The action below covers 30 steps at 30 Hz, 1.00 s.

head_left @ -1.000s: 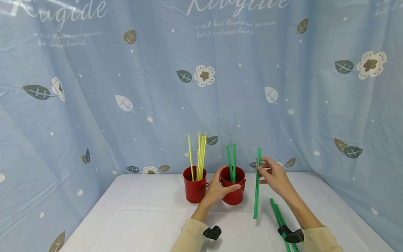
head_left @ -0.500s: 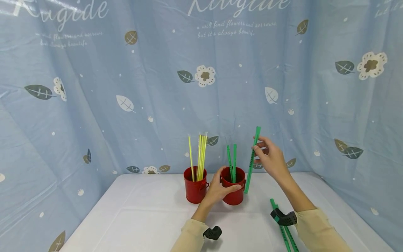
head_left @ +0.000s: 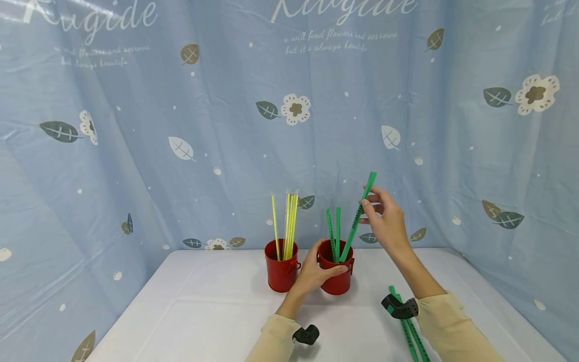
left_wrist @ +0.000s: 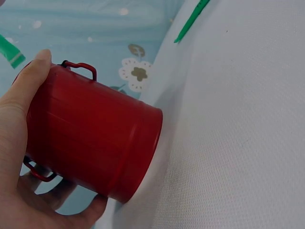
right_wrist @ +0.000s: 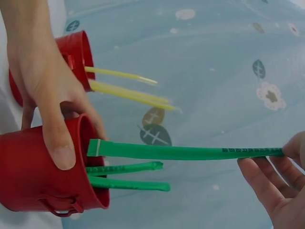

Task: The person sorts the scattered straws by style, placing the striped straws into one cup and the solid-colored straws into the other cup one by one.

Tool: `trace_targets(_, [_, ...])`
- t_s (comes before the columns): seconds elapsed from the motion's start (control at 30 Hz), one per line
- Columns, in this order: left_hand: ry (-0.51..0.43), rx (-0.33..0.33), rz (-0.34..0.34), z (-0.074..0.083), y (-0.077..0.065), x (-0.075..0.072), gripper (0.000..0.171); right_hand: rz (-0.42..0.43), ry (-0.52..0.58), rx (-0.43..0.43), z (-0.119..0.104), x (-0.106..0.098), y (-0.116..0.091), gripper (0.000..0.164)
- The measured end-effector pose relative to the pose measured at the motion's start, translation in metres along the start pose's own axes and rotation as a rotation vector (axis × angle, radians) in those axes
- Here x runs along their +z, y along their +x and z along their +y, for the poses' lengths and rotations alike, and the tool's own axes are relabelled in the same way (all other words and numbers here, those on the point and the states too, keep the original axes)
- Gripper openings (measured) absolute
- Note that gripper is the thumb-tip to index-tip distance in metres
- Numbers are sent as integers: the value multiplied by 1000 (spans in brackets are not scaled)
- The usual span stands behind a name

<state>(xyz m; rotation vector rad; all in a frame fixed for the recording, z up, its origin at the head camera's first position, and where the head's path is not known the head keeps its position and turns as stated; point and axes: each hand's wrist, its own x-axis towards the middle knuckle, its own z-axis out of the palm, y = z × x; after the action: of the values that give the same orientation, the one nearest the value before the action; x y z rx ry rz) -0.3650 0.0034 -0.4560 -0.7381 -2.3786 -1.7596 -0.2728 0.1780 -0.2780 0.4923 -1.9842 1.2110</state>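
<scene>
In the head view my left hand (head_left: 312, 276) grips a small red bucket (head_left: 336, 286), thumb across the near side and fingers round its left. In the left wrist view the bucket (left_wrist: 95, 131) is seen close up with its two side handles. Two green wrapped straws (right_wrist: 128, 183) lean inside it. Pinched by my right hand (head_left: 390, 221) is another green wrapped straw (head_left: 355, 226), tilted, its lower end at the bucket's mouth. Dark print runs along this straw (right_wrist: 181, 151) in the right wrist view. Whether its tip is below the rim is hard to tell.
Left of the gripped bucket stands a second red bucket (head_left: 279, 277) holding several yellow straws (head_left: 289, 226) in clear wrappers. More green wrapped straws (head_left: 410, 334) lie on the white table (head_left: 203, 311) at right, partly under my right forearm. A blue patterned curtain (head_left: 226, 125) hangs behind.
My right hand has risen and moved left with the green straw, bringing its lower end from beside the bucket to the bucket's mouth. The left hand keeps its hold in place.
</scene>
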Motion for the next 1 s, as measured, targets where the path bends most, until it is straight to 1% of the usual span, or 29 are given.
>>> trace_targets(0.07, [1,1,0,0,0,0,92,11,7,-10,4,3,0,36])
trace_targets(0.17, [6,1,0,-1,0,1,91,17,18,-19,21,11,1,36])
trace_targets(0.3, [3,-4,-1,-1,0,1,92,-6,19,-8,46,20,-1,37])
trace_targets(0.37, [-2,-8,-1,-1,0,1,92,-24,16,1,54,24,-4,36])
trace_targets(0.57, [6,-11,3,-1,-1,1,91,-64,4,30,70,36,-18,36])
trace_targets(0.77, [3,-9,7,-1,0,2,89,-103,4,99,83,48,-32,35])
trace_targets(1.0, [1,-14,10,-2,0,2,90,-124,-4,130,96,56,-40,36])
